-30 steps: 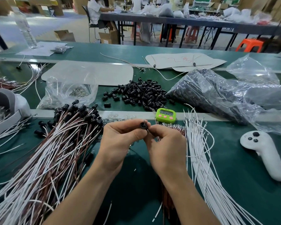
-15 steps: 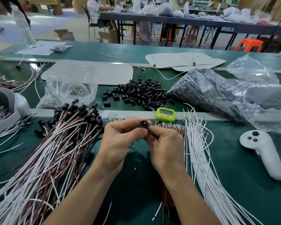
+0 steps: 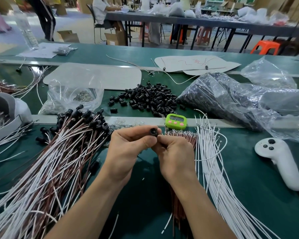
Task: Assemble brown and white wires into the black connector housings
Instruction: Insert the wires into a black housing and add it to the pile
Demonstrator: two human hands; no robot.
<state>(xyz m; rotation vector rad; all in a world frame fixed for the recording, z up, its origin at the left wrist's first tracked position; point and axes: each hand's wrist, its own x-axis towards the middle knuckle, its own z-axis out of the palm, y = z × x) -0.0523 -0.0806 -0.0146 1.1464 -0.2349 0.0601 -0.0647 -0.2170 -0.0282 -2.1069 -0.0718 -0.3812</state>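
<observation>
Green bench mat [image 3: 240, 178] runs under everything. At the far left lies a grey headset [image 3: 7, 114], and just right of it a thick fan of finished leads [image 3: 50, 169], brown and white strands together, their black-capped ends pointing away from me. Behind that fan sits a small clear bag [image 3: 76, 95] of metal bits (too small to tell what they are).

My left hand [image 3: 126, 152] is raised in front of me with thumb and forefinger clamped on one black housing [image 3: 154, 132], its open end turned up towards me. Beyond it, on the far strip of the bench, the loose housings [image 3: 148, 99] lie in a heap, and a green timer [image 3: 176, 120] sits on the metal rail between.

My right hand [image 3: 174, 156] meets the left, fingers curled and tips pinched against the lower right edge of the housing; I cannot tell whether a wire sits between them. Under that wrist lie the brown wires [image 3: 183, 135], metal ends away from me, and just beside them the white wires [image 3: 214, 178] spread in a long sheaf.

Further right a big bag [image 3: 231, 100] of black parts slumps across the rail, and a white controller [image 3: 280, 159] lies near the edge.
</observation>
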